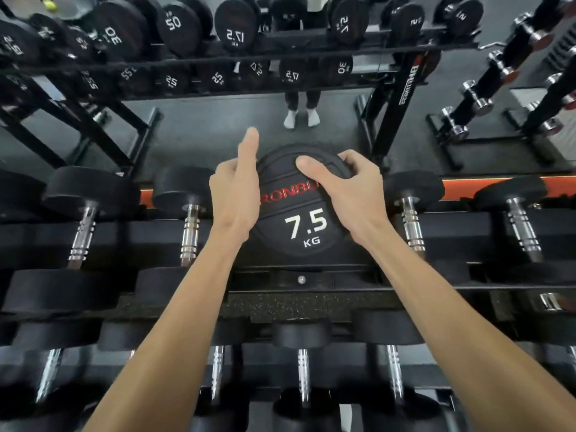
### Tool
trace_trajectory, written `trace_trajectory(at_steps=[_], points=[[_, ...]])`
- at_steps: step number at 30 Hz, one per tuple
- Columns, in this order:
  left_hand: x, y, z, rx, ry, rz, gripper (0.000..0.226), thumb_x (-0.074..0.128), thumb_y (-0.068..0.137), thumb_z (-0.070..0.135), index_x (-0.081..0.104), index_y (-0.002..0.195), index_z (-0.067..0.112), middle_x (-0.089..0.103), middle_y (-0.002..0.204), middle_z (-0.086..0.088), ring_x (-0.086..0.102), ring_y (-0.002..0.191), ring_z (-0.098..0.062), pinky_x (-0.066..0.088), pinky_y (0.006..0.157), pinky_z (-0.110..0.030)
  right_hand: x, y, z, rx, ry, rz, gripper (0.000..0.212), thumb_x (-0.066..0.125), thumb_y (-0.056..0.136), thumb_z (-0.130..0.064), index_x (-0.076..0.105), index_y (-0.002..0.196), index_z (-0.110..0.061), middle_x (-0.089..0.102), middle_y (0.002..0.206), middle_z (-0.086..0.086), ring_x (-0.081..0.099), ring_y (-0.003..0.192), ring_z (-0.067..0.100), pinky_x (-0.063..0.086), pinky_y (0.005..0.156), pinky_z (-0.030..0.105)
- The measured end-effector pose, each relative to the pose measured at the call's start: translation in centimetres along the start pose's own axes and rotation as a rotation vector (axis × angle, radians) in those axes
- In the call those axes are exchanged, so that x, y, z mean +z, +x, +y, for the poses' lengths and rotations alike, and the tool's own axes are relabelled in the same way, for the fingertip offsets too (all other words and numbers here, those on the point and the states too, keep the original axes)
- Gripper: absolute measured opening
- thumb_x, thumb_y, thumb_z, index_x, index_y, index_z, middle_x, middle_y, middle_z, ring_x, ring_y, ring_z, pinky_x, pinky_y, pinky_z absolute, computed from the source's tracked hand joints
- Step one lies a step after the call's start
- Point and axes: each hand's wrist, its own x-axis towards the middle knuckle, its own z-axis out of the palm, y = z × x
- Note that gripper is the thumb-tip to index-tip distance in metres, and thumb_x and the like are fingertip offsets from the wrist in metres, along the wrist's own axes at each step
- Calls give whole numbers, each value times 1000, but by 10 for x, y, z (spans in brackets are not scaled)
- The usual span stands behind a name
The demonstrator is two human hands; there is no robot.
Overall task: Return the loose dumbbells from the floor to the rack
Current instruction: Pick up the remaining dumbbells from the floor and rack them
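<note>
Dumbbell: the 7.5 kg dumbbell [293, 213] is at the rack's [311, 280] top row, in the gap between two others. One head's marked face is turned up at the camera. Its handle and far head are hidden behind that face.
Left hand: the left hand [233, 194] lies flat against the left side of the head, fingers straight and pointing far. It braces rather than clasps.
Right hand: the right hand [346, 185] holds the head, fingers hooked over the far right rim and thumb pressed on the face.
Neighbours: the left neighbour [190, 219] and right neighbour [411, 219] lie flat, handles running near to far, each just beside the gap.
Lower row: more dumbbells [302, 369] lie racked on the near tier below.
Mirror: the mirror [218, 120] at the far side repeats the racks.
Step in hand: probably seating this dumbbell in its slot, as it is tipped up where the neighbours lie flat. Whether its hidden head rests on a rail I cannot tell.
Next move calls for: laying it down so both heads sit on the rails, handle in line with the neighbours. The weight should be eased down rather than dropped, with the fingers slid clear before the heads close on either neighbour.
Risk: the gap is tight, so the right fingers under the rim could be pinched.
</note>
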Motion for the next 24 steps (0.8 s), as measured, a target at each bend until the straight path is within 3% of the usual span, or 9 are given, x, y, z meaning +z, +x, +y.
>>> trace_trajectory(at_steps=[4, 7, 10, 13, 17, 19, 22, 24], points=[[12, 13, -35, 62, 41, 22, 55, 43, 94, 69, 55, 78, 18, 50, 73, -7, 44, 70, -16, 42, 69, -35, 6, 2, 26, -22, -78, 60, 60, 94, 68, -49, 69, 89, 1, 80, 85, 8, 79, 80, 18, 66, 75, 37], [17, 18, -53, 69, 12, -7, 79, 44, 90, 72, 50, 67, -3, 47, 69, -6, 41, 66, -17, 43, 66, -41, 6, 4, 44, -61, -111, 75, 54, 94, 69, -47, 69, 85, -2, 78, 79, 1, 73, 70, 9, 59, 67, 23], [20, 21, -65, 148, -36, -29, 90, 46, 88, 71, 45, 68, -16, 43, 62, -12, 38, 64, -19, 44, 64, -48, 8, 5, 55, -150, -150, 86, 57, 91, 67, -51, 68, 84, -1, 76, 78, 4, 71, 75, 18, 59, 67, 25], [20, 24, -75, 193, -46, -12, 89, 45, 92, 68, 55, 72, -19, 57, 65, -31, 44, 66, -19, 48, 68, -54, 11, 6, 62, -263, -171, 94, 57, 90, 66, -52, 69, 85, -3, 77, 78, 0, 73, 73, 16, 59, 67, 27], [26, 19, -100, 154, -68, -46, 76, 46, 93, 58, 58, 73, -15, 62, 70, -32, 51, 67, -20, 51, 65, -49, 9, 3, 80, -270, -223, 46, 56, 90, 67, -53, 67, 84, -5, 76, 76, -3, 73, 71, 14, 60, 67, 30], [26, 14, -98, 63, -142, -141, 66, 49, 91, 51, 58, 76, -13, 64, 71, -26, 57, 69, -21, 51, 68, -40, 8, 1, 88, -275, -221, 59, 54, 91, 67, -52, 65, 84, -7, 74, 75, -7, 72, 71, 13, 59, 65, 27], [17, 35, -90, -316, -248, -390, 43, 53, 97, 41, 79, 85, 9, 81, 84, -6, 74, 79, -20, 59, 77, -34, 15, 1, 87, -274, -202, 63, 50, 95, 68, -46, 64, 81, -9, 72, 72, -7, 69, 67, 9, 53, 63, 18], [7, 53, -82, -520, -188, -564, 39, 57, 99, 41, 82, 82, 17, 80, 84, -5, 74, 77, -20, 57, 76, -34, 18, -3, 89, -289, -205, 61, 49, 96, 67, -46, 63, 80, -11, 72, 72, -6, 68, 67, 7, 54, 64, 20]])
